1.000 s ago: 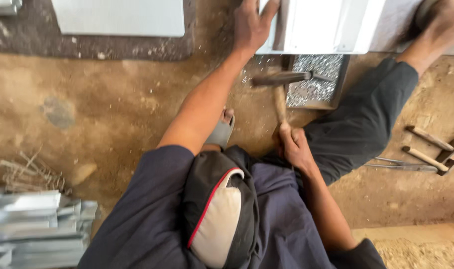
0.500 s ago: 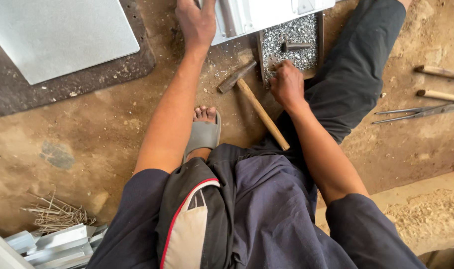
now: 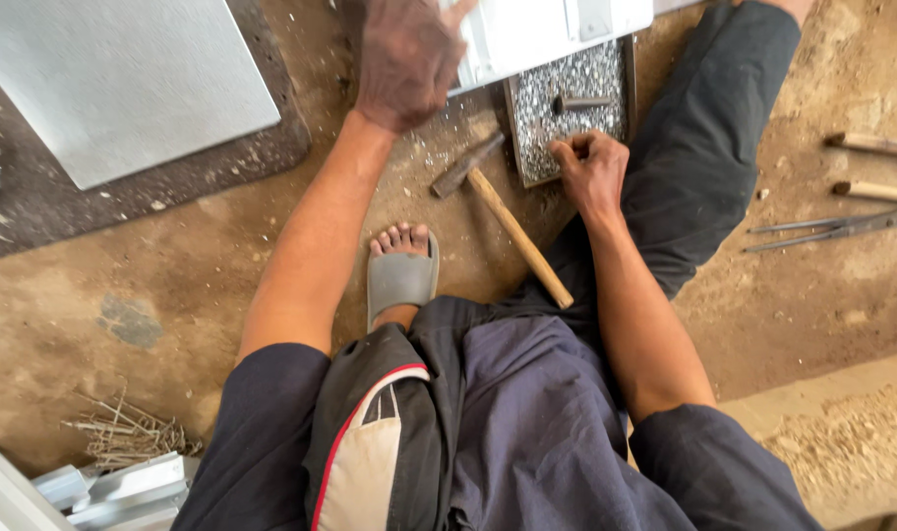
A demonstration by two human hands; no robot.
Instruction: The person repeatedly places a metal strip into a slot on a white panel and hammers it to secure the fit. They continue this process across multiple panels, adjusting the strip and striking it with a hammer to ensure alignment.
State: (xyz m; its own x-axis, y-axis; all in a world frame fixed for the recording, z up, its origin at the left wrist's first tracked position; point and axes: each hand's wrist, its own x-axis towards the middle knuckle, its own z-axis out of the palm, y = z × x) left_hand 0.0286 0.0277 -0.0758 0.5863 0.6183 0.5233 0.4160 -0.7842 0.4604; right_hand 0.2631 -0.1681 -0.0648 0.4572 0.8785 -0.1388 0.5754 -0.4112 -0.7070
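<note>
the dirt floor (image 3: 173, 285) carries a hammer (image 3: 512, 221) with a wooden handle, a shallow tray (image 3: 567, 108) of small nails, a dark mat (image 3: 124, 197) under a grey metal sheet (image 3: 124, 79), wooden-handled tools (image 3: 876, 167), thin sticks (image 3: 124, 438) and metal pieces (image 3: 104, 487).

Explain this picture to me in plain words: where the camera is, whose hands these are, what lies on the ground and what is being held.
The camera sits on a person's head and looks straight down, so you see their own arms, lap and legs as they sit on a dirt floor. The left hand reaches forward and presses on the edge of a pale metal sheet. The right hand rests with its fingers in a shallow tray of small nails; whether it has pinched any cannot be told. Between the arms a wooden-handled hammer lies loose on the ground, held by neither hand. A foot in a grey sandal shows below it. Off to the right lie long metal shears.
</note>
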